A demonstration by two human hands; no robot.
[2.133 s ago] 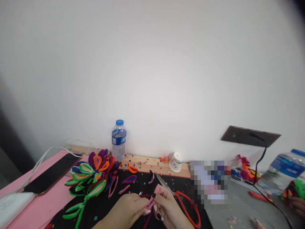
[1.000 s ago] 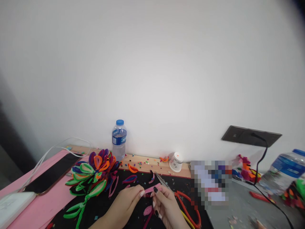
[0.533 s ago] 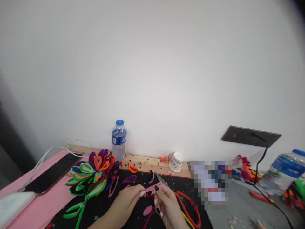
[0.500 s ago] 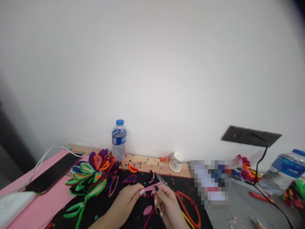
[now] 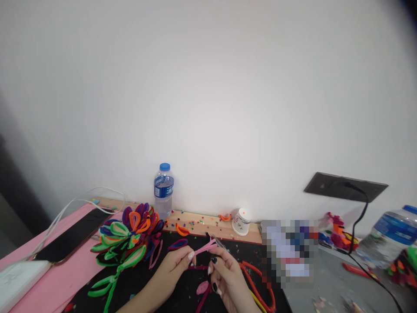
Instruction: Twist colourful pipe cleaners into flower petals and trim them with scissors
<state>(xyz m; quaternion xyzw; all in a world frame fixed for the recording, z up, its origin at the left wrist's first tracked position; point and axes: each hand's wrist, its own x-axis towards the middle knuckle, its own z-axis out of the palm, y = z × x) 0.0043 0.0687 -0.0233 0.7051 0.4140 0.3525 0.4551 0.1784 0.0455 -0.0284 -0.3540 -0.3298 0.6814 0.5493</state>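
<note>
My left hand (image 5: 172,269) is closed, pinching a folded pink pipe cleaner (image 5: 204,248) between thumb and fingers. Its two strands spread apart toward the right. My right hand (image 5: 230,274) is closed at the far end of those strands, its fingers curled; their exact contact is hard to make out. Just behind the right fingers lies a metal tool with narrow tips (image 5: 220,244), partly hidden. Below the hands, a small pink oval piece (image 5: 202,287) and a magenta pipe cleaner (image 5: 203,300) rest on the black mat (image 5: 176,295).
On the left stands a many-coloured pipe-cleaner flower (image 5: 130,239), beside a phone (image 5: 71,234) on pink paper. A water bottle (image 5: 163,191) and a paper cup (image 5: 241,221) stand along the wall. Orange-red pipe cleaners (image 5: 265,282) lie right of my hands.
The right fingers have shifted down slightly off the middle of the pink pipe cleaner. Its strands now show spread and tilted upward to the right.
</note>
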